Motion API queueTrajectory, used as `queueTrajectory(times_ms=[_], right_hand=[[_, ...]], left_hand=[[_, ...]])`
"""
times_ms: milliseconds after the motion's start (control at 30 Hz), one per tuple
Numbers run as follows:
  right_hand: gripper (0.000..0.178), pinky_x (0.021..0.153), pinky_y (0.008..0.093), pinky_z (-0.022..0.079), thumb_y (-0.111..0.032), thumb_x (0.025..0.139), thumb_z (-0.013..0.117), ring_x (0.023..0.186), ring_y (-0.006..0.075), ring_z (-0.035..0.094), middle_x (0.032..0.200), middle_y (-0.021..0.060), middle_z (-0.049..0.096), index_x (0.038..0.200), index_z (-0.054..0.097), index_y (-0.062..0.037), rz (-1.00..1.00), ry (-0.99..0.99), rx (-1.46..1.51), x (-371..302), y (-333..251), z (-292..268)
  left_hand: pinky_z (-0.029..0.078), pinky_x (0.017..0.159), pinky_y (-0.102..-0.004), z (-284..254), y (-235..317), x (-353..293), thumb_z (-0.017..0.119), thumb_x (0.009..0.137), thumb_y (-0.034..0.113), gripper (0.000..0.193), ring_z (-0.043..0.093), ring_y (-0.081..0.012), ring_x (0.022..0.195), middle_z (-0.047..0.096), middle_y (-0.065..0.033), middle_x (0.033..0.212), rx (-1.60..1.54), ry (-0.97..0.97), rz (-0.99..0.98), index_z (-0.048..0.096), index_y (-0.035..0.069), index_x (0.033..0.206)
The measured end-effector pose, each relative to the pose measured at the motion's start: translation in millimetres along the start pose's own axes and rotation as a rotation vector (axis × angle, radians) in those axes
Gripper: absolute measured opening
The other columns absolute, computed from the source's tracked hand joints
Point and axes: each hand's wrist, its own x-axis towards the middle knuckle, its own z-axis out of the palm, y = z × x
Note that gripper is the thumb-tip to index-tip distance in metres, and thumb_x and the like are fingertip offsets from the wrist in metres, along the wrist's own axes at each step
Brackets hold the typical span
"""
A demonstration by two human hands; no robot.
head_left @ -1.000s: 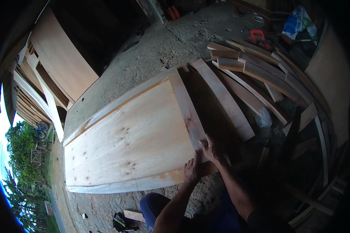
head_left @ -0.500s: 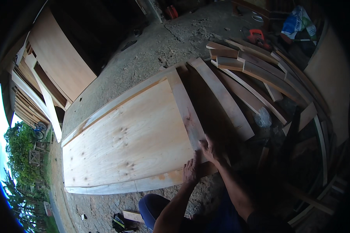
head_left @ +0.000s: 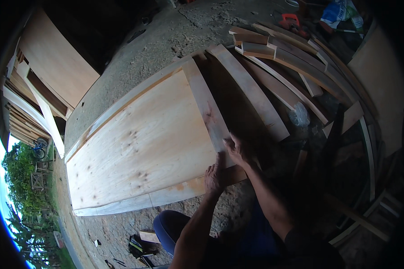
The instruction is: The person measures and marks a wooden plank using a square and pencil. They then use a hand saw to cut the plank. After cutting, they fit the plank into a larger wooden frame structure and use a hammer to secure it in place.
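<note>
A pale plywood panel [head_left: 143, 143] lies framed by wooden strips on the ground in front of me. My right hand [head_left: 239, 151] is closed round the near end of the crosspiece board [head_left: 203, 98] at the panel's right side. Beside it, my left hand [head_left: 214, 177] grips the near edge board [head_left: 175, 192] at the same corner, one finger stretched along the joint. Part of the corner is hidden under both hands. Another loose board [head_left: 251, 92] lies to the right, beyond a dark gap.
Several wooden strips [head_left: 296, 58] are stacked at the right, with a crumpled plastic bag [head_left: 299, 115] among them. An orange tool [head_left: 290, 21] sits behind. Plywood sheets [head_left: 58, 54] lean at the left. Hand tools [head_left: 137, 245] and a wood block [head_left: 149, 236] lie near my knee.
My view has shifted, so the scene sits higher and a little to the left, and more small tools show near my knee. Both hands stay at the same panel corner.
</note>
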Motion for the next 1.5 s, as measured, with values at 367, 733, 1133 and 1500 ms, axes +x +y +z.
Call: queueTrajectory(times_ms=[367,733,1133,1500], right_hand=[[0.056,0.109,0.0373,0.043,-0.021,0.105,0.052,0.137,0.0185,0.047,0.159,0.0096,0.039,0.156,0.035,-0.008,-0.146,-0.367,0.292,-69.7,42.8,-44.9],[0.06,0.106,0.0395,0.044,-0.011,0.093,0.068,0.125,0.0327,0.058,0.14,0.0179,0.057,0.149,0.046,-0.0088,-0.11,-0.277,0.161,-66.9,38.5,-46.1],[0.062,0.109,0.0392,0.042,-0.012,0.095,0.066,0.132,0.0325,0.054,0.142,0.0202,0.056,0.153,0.042,-0.0109,-0.187,-0.249,0.128,-68.5,32.3,-51.6],[0.065,0.117,0.042,0.038,-0.036,0.104,0.052,0.139,0.0334,0.046,0.157,0.0185,0.036,0.159,0.026,-0.0148,0.093,-0.113,0.207,-93.3,27.0,-36.4]], left_hand=[[0.053,0.079,-0.0435,8.4,0.1,1.5,0.066,0.088,0.017,0.082,0.068,-0.0312,0.087,0.071,-0.0103,0.091,-0.069,0.042,-0.157,0.025,0.013,0.159],[0.038,0.099,-0.049,13.0,-4.3,-17.9,0.065,0.087,0.013,0.071,0.064,-0.0315,0.098,0.069,-0.0083,0.1,-0.188,0.23,-0.002,0.033,0.002,0.15],[0.043,0.09,-0.0442,13.2,-0.6,-9.8,0.07,0.089,0.024,0.042,0.066,-0.0299,0.091,0.07,-0.0078,0.09,-0.219,0.177,-0.11,0.049,0.007,0.121],[0.044,0.087,-0.0467,16.6,-8.6,-5.9,0.069,0.089,0.022,0.044,0.064,-0.0328,0.091,0.066,-0.0099,0.09,-0.093,0.207,-0.129,0.049,0.004,0.124]])
